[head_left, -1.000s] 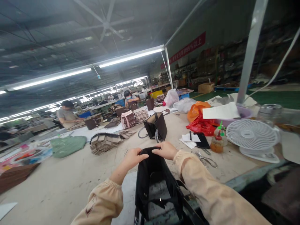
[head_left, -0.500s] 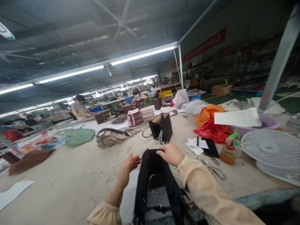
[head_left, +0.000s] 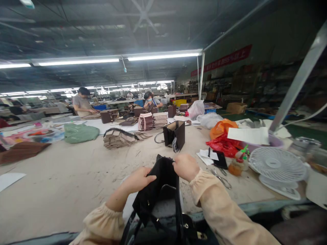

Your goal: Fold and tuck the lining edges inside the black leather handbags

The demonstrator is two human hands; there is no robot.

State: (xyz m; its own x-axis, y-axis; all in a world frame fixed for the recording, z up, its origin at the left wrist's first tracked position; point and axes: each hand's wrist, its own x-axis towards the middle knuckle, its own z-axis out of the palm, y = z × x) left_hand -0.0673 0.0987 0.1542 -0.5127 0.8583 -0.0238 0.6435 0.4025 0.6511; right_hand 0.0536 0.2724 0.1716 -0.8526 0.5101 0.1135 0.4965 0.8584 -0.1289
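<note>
Both hands (head_left: 140,179) (head_left: 186,166) grip the black bag's (head_left: 154,189) rim, apart from the brown bag (head_left: 181,136) ahead.

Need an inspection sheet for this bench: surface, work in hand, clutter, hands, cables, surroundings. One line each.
Surface: tan tabletop, dark marks and small scraps on it.
Work in hand: black bag, mouth open, at the near table edge; a dark brown bag stands beyond it.
Clutter: scissors, white fan, red plastic bag and orange plastic bag at right; green bag at left.
Hands: left hand and right hand grip opposite sides of the black bag's upper edge.
Cables: white cord by the metal post at right; its ends can't be traced.
Surroundings: people at tables ahead, lit strip lights overhead.
</note>
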